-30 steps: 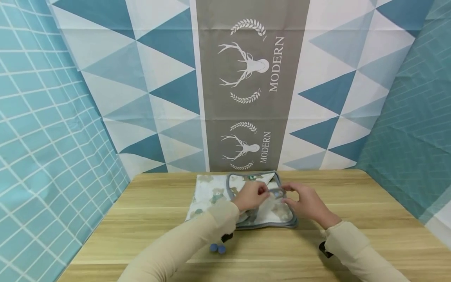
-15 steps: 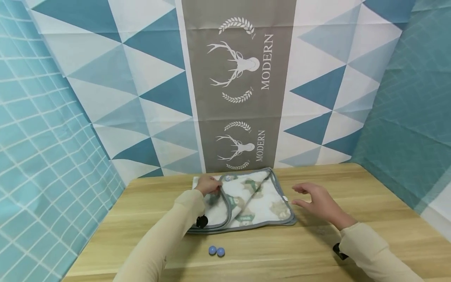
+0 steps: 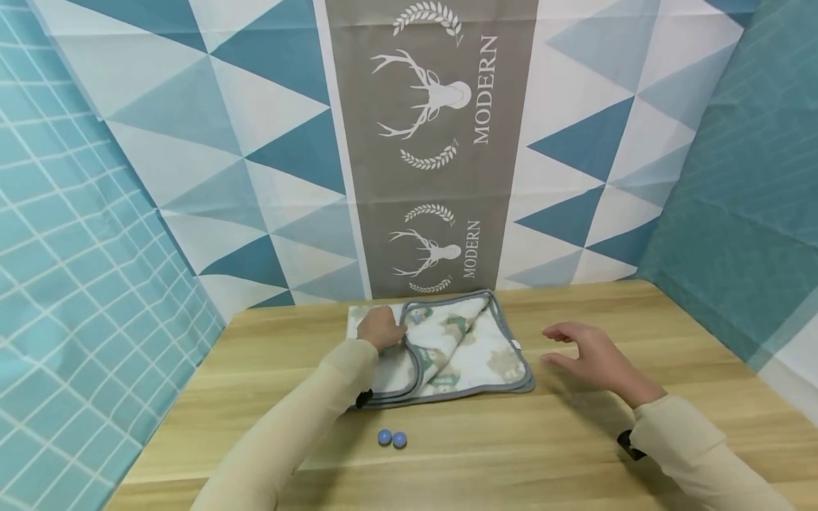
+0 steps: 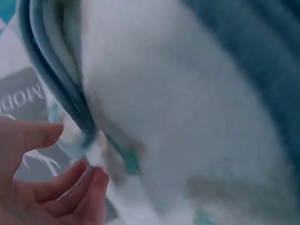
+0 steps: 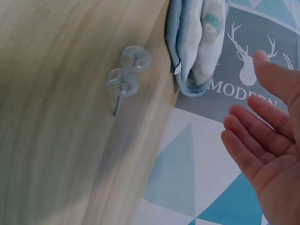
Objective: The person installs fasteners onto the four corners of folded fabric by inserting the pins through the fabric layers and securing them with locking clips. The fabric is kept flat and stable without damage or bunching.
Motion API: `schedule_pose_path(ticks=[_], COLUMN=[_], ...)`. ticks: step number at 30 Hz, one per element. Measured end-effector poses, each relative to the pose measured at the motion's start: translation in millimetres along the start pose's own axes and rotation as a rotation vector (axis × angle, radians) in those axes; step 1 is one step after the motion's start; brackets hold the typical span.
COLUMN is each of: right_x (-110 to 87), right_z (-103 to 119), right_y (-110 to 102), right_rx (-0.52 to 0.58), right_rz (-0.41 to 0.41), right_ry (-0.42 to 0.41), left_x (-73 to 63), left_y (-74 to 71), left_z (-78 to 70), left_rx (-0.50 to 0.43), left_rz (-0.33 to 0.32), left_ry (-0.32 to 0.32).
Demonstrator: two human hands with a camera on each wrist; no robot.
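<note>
While the left hand (image 3: 380, 328) is over the left part of a folded cloth (image 3: 492, 355), the right hand (image 3: 591, 358) hangs above the table (image 3: 498, 454) just beyond the cloth's right edge, so the two hands are well apart. Seen from the left wrist, the left hand's thumb is separated from its loosely bent fingers, whose tips lie close against the fabric near a fold; whether they touch it I cannot tell. The right hand is unclenched and holds nothing, its thumb raised away from gently curved fingers. The cloth, white with brown and green figures and a grey trim, lies in layers at the far side of the table, and a small white tag (image 3: 516, 345) sticks out at its right edge. Two blue balls (image 3: 399, 440) sit side by side in front of it, nearer the person. In the right wrist view, two clear discs (image 5: 123, 82) lie on the wood, one just beside the other, with a thin dark stem at the lower one. Behind the table hangs a backdrop (image 3: 422, 184) with blue triangles and a grey band showing white deer heads and "MODERN".
</note>
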State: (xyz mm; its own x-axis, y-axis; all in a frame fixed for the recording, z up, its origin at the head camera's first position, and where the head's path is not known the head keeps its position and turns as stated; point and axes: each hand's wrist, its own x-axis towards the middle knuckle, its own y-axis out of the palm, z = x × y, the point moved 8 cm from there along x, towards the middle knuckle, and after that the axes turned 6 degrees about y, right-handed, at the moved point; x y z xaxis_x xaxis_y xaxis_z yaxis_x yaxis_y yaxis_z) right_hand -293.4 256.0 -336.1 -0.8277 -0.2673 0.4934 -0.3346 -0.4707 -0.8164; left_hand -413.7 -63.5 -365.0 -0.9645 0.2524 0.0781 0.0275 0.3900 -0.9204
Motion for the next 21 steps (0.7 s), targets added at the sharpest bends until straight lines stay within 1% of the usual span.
schedule_pose_path(ticks=[2, 4, 5, 6, 7, 8, 10, 12, 14, 16, 18, 19, 21], right_x=[-0.6, 0.2, 0.8, 1.4, 1.7, 1.7, 0.6, -2.5, -6.7, -11.6, -16.6, -19.2, -24.7], right_z=[-0.7, -0.3, 0.2, 0.9, 1.8, 2.7, 3.0, 2.5, 0.5, -1.9, -3.5, -4.0, -4.7], right_y=[-2.0, -2.2, -1.8, -1.2, -0.4, 0.4, 2.7, 4.5, 6.8, 9.9, 13.6, 15.6, 19.8], right_rx=[-0.003, -0.002, 0.001, 0.006, 0.007, 0.01, 0.006, 0.008, 0.003, 0.01, 0.01, 0.012, 0.027], right_rz=[0.007, 0.026, 0.038, 0.054, 0.073, 0.093, 0.142, 0.198, 0.256, 0.325, 0.381, 0.407, 0.453], right_ry=[-0.006, -0.015, -0.017, -0.023, -0.028, -0.031, -0.023, -0.007, 0.018, 0.043, 0.048, 0.047, 0.049], left_x=[-1.7, -4.9, -6.7, -8.9, -11.6, -14.7, -22.0, -31.8, -41.1, -47.6, -50.6, -51.0, -49.8], left_y=[-5.9, -11.5, -12.7, -12.4, -10.8, -7.3, 4.6, 19.7, 35.7, 50.4, 62.3, 67.3, 76.2], left_z=[-16.7, -35.7, -45.5, -56.0, -66.9, -78.2, -101.4, -124.0, -143.4, -158.6, -170.8, -175.6, -183.2], left_rx=[0.082, 0.143, 0.159, 0.167, 0.16, 0.147, 0.137, 0.176, 0.247, 0.33, 0.396, 0.417, 0.449], left_rz=[-0.057, -0.101, -0.111, -0.111, -0.095, -0.062, 0.019, 0.104, 0.192, 0.259, 0.31, 0.325, 0.333], left_ry=[0.077, 0.151, 0.189, 0.243, 0.295, 0.349, 0.475, 0.593, 0.665, 0.701, 0.711, 0.713, 0.709])
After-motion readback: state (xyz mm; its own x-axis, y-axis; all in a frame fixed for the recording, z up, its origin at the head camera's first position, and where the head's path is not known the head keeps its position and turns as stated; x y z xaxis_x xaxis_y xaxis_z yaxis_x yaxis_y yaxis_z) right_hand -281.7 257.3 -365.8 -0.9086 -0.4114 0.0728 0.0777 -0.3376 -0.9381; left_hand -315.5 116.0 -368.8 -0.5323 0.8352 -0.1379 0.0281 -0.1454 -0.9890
